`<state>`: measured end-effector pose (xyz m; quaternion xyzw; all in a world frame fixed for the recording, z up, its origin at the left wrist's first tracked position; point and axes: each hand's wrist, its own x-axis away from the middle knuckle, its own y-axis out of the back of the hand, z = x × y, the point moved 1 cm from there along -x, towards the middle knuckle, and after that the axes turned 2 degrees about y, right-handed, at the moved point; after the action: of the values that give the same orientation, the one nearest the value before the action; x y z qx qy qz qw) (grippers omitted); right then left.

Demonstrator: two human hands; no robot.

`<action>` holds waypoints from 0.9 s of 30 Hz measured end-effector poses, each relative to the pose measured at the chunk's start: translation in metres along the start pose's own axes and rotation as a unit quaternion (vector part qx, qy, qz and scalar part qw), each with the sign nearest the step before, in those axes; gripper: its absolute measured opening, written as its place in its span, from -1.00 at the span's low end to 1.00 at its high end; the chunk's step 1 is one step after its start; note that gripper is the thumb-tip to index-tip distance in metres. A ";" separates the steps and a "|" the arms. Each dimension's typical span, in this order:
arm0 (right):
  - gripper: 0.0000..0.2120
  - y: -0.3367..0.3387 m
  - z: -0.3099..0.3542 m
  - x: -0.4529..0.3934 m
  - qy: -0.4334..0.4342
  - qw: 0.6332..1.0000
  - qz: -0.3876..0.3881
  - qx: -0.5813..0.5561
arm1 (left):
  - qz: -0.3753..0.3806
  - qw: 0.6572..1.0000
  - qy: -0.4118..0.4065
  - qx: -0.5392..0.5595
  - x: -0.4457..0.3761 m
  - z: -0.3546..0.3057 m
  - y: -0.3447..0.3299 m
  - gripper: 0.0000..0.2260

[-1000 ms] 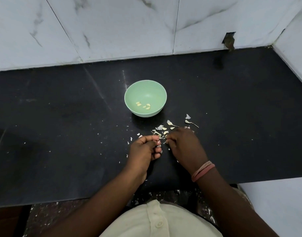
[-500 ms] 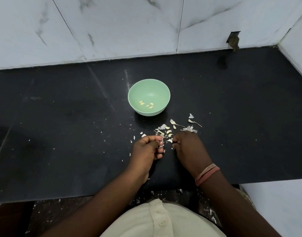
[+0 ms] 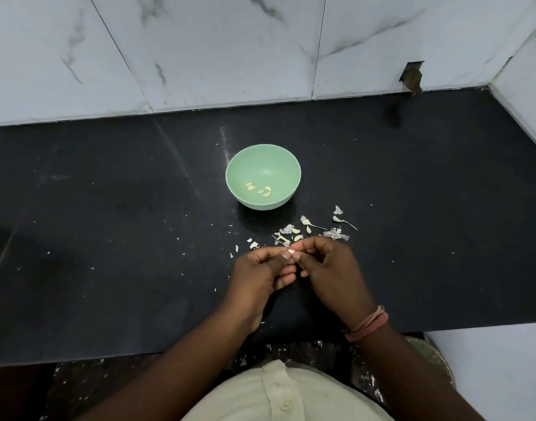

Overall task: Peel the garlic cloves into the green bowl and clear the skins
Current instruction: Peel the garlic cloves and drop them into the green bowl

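Left hand (image 3: 260, 273) and right hand (image 3: 333, 275) meet above the black stone desk (image 3: 108, 238), fingertips pinching one small pale garlic clove (image 3: 295, 256) between them. The round green plastic bowl (image 3: 263, 177), beyond, contains peeled cloves (image 3: 259, 189). Papery white skins (image 3: 309, 230) lie between bowl and hands.

A polished black stone countertop (image 3: 108, 238) runs wall to wall. White grey-veined marble wall tiles (image 3: 215, 47) back it and return at the right corner. A small rectangular hole in the tile (image 3: 412, 72) sits near that corner. Speckled dark floor (image 3: 78, 387) below.
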<state>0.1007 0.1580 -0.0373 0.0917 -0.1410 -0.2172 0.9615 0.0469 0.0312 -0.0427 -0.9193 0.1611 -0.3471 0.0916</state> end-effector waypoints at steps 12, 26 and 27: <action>-0.85 -0.004 0.004 0.001 0.035 0.999 -0.008 0.034 | -0.045 0.995 -0.062 -0.064 0.002 -0.006 0.006 -0.91; -0.84 -0.008 0.005 0.010 -0.006 0.999 -0.034 -0.036 | -0.063 0.990 -0.078 -0.104 -0.001 -0.006 0.004 -0.93; -0.84 -0.008 0.005 0.009 -0.011 0.998 -0.031 -0.046 | -0.062 0.989 -0.078 -0.107 -0.001 -0.006 0.004 -0.92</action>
<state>0.1042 0.1464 -0.0318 0.0496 -0.1380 -0.2544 0.9559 0.0411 0.0274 -0.0401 -0.9563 0.1326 -0.2602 -0.0164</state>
